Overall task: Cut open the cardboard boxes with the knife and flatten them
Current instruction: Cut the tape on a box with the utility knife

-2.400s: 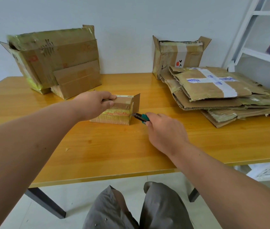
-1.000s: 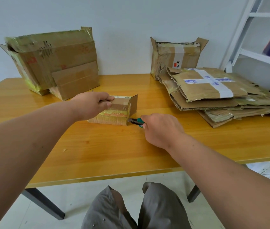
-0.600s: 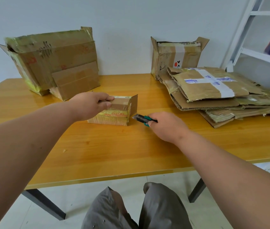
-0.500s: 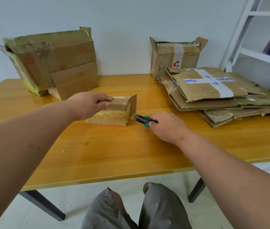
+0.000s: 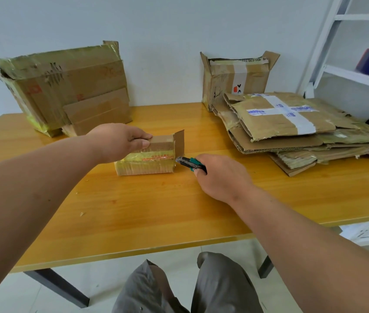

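done: flattened stack (image 5: 292,129) at desk (image 5: 156,211) 2 o'clock | now: left hand (image 5: 120,141) fingers gripping small box (image 5: 149,159) mid-desk, right hand (image 5: 222,175) fingers closed on knife (image 5: 189,163), tip at its 3 o'clock end | left: this box, two standing boxes at 10 (image 5: 66,86) and 1 o'clock (image 5: 235,75)

Left hand (image 5: 120,141) grips small box (image 5: 149,159) mid-worktop (image 5: 156,211). Right hand (image 5: 222,175) holds knife (image 5: 189,163), tip at box's 3 o'clock edge, probably touching. Flattened stack (image 5: 292,129) at 2 o'clock.

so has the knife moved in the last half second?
Yes. The knife in the right hand has slid left, back to the right end of the small box, closing the gap.
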